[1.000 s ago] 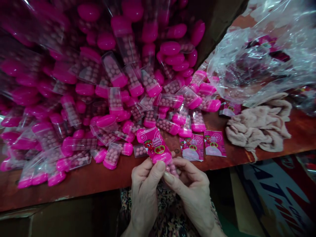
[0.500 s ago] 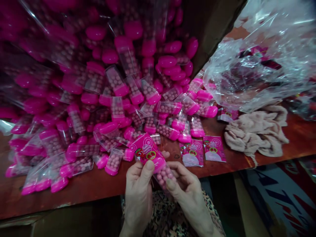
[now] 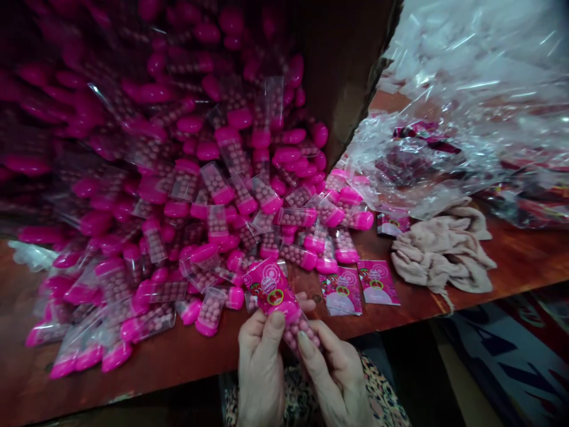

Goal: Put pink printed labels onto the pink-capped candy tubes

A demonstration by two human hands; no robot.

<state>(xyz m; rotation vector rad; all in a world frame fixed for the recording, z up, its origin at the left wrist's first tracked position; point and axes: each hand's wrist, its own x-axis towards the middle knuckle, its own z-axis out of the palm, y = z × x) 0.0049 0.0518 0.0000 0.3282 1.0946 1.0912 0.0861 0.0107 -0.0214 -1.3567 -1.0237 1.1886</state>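
One pink-labelled candy tube (image 3: pixel 275 299) pinched between left hand (image 3: pixel 260 373), right hand (image 3: pixel 335 379).

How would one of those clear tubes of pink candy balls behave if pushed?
That clear tube would probably roll, being rounded and lying on its side. It likely feels light and stiff, though the balls inside may shift.

Tubes (image 3: pixel 146 95) blur into shadow, running past the top edge; plastic bag (image 3: pixel 471 77) cut off at right; print on the packet (image 3: pixel 268 290) too small to read.
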